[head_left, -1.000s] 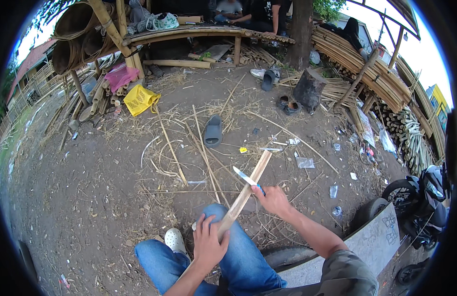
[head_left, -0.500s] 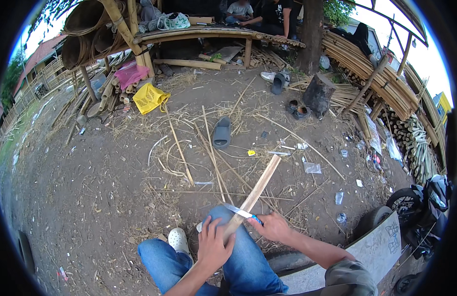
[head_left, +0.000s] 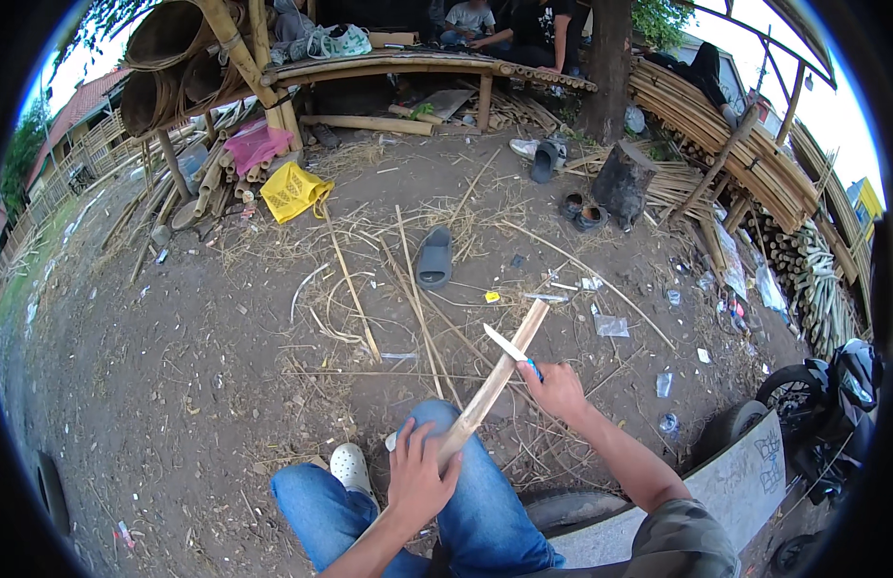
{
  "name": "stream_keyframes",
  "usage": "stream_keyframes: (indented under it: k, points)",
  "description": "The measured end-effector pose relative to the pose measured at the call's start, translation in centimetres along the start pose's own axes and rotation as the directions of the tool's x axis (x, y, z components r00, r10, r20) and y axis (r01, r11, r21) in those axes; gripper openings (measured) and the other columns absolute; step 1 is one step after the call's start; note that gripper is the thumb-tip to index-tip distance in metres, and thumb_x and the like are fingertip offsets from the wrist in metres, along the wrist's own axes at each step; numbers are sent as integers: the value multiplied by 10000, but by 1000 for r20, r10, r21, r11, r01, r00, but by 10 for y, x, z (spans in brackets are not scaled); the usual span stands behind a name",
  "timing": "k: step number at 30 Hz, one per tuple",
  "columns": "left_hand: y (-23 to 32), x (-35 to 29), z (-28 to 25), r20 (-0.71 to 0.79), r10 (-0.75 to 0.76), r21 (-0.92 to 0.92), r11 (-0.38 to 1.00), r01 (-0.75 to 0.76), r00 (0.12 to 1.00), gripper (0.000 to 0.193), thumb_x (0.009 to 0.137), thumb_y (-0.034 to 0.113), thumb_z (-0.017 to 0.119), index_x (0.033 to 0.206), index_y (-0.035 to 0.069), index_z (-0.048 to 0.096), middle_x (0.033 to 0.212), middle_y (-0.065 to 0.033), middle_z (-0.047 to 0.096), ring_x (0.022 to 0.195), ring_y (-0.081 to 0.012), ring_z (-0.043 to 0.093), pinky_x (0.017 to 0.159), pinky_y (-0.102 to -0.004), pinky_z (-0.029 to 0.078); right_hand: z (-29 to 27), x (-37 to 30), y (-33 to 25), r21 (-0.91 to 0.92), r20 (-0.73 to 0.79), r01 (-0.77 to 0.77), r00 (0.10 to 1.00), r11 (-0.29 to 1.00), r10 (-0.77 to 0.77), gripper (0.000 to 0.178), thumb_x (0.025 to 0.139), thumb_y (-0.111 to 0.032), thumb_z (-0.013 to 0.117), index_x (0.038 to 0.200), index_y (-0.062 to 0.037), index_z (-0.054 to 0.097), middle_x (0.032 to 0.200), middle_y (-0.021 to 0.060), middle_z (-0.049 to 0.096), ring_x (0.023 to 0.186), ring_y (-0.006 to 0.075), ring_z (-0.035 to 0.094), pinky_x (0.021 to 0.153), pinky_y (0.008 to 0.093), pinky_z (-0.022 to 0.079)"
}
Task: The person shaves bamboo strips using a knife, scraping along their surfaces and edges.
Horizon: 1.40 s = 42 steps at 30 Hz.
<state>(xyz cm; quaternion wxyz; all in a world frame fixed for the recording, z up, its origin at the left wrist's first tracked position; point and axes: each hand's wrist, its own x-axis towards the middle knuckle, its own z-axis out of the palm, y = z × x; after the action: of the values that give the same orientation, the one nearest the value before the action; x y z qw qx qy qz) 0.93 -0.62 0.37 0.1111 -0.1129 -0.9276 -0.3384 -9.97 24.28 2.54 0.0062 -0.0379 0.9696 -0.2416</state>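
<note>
A pale bamboo strip (head_left: 493, 388) slants up and away from my lap, its lower part resting over my jeans-clad knee. My left hand (head_left: 419, 474) is closed around its near end, pressing it against the thigh. In my right hand (head_left: 554, 390) is a knife (head_left: 507, 344) with a blue handle, the fingers wrapped round it. The blade lies across the strip toward its far end and points up to the left. Most of the handle is hidden inside my fingers.
On the dirt ahead lie a grey slide sandal (head_left: 434, 258), thin bamboo slivers (head_left: 414, 289) and plastic scraps. A yellow basket (head_left: 294, 192) sits farther left. Beyond stands a bamboo platform (head_left: 408, 64) with people on it. A motorcycle (head_left: 832, 405) is at right.
My right hand has slid the knife along the strip, away from me toward its far end. My left hand keeps its place on the near end.
</note>
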Motion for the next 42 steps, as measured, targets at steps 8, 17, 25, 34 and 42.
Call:
stream_keyframes:
  k: [8, 17, 25, 34, 42]
  points:
    - [-3, -2, 0, -11, 13, -1, 1000, -13, 1000, 333, 829, 218, 696, 1086, 34, 590, 1300, -128, 479, 1318, -393, 367, 1051, -510, 348, 25, -51, -21, -72, 179, 241, 958, 968, -225, 546, 943, -526, 462, 865, -43, 705, 704, 276, 636, 722, 487, 639, 711, 531, 533]
    - [-5, 1, 6, -32, 56, 46, 997, -54, 998, 352, 855, 282, 669, 1081, 30, 573, 1301, -143, 476, 1308, -406, 375, 957, -534, 395, 15, -20, -19, 169, 117, -79, 991, 982, 60, 686, 941, -606, 408, 858, 8, 702, 742, 291, 641, 782, 469, 648, 775, 500, 512]
    - [-2, 2, 4, -25, 56, 25, 998, -55, 998, 351, 856, 282, 669, 1062, 15, 573, 1291, -147, 488, 1305, -407, 378, 955, -541, 395, -24, 35, 13, 15, -7, -151, 989, 988, 151, 719, 942, -630, 392, 813, 1, 709, 698, 260, 639, 772, 454, 654, 743, 503, 517]
    - [-6, -3, -2, -4, -4, 4, 1000, 4, 1000, 348, 824, 229, 703, 1091, 37, 590, 1307, -122, 475, 1320, -391, 362, 1046, -515, 351, 4, -27, -25, 21, 283, 103, 953, 994, -105, 693, 938, -625, 414, 831, -5, 705, 640, 216, 641, 710, 424, 667, 714, 476, 550]
    - [-3, 1, 5, -24, 35, 15, 999, -34, 999, 350, 849, 268, 682, 1099, 46, 577, 1293, -139, 488, 1312, -406, 369, 967, -544, 386, 24, -24, -15, 67, 158, 134, 977, 989, -143, 655, 958, -584, 408, 844, -10, 702, 698, 249, 652, 730, 458, 654, 737, 511, 531]
